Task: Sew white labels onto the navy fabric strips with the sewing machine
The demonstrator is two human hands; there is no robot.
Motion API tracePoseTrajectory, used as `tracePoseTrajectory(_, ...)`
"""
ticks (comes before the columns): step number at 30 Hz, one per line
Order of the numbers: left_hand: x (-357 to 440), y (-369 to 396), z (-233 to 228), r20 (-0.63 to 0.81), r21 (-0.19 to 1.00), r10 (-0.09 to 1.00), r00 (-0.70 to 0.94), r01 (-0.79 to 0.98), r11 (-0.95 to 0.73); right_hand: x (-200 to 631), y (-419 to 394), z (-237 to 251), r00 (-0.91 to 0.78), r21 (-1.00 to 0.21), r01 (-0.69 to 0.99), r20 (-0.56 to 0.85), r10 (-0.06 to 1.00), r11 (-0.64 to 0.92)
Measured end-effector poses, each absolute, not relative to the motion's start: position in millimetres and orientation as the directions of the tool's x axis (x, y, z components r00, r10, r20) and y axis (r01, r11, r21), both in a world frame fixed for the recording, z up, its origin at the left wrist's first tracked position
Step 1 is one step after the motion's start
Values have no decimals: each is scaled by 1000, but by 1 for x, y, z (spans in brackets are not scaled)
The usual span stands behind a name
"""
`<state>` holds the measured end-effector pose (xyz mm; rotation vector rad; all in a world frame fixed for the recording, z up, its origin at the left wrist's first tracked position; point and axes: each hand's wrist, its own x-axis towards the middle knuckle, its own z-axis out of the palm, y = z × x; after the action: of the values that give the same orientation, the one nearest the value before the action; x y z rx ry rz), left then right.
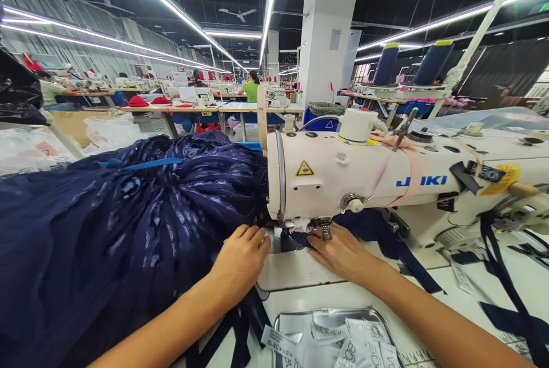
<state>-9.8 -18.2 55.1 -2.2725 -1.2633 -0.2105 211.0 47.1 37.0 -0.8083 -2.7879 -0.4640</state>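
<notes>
A white sewing machine point(334, 168) with a blue brand name stands before me. My left hand point(242, 256) is beside the presser foot point(284, 238), fingers closed on the edge of a navy garment point(128, 231). The garment is gathered, with lace-like trim, and piles up across the left. On the other side of the foot, my right hand point(337, 249) reaches under the machine head with its fingers closed on navy fabric point(303, 238). Its fingertips are partly hidden by the machine's parts. Both hands are low, near the metal needle plate point(295, 271).
A metal tray point(278, 322) of printed labels point(349, 348) lies in front. Navy strips point(510, 322) lie at right and hang below the garment. Two navy thread cones point(433, 63) stand behind the machine. Farther back are worktables point(231, 108) and a person in green point(250, 91).
</notes>
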Motion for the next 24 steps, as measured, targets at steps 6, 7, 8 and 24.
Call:
tracePoseTrajectory(6, -51, -54, 78, 535, -530, 665, 521, 820, -217, 207, 39, 36, -819, 284, 561, 327, 471, 778)
tracePoseTrajectory(7, -56, -58, 78, 528, -544, 676, 514, 816, -196, 206, 39, 36, -820, 294, 560, 327, 469, 774)
tracePoseTrajectory(8, -59, -61, 77, 513, -553, 691, 509, 812, -187, 206, 38, 35, -820, 303, 562, 326, 471, 770)
tracePoseTrajectory(24, -93, -150, 85, 439, -286, 766, 469, 881, -376, 148, -25, 62, -853, -191, 433, 230, 469, 881)
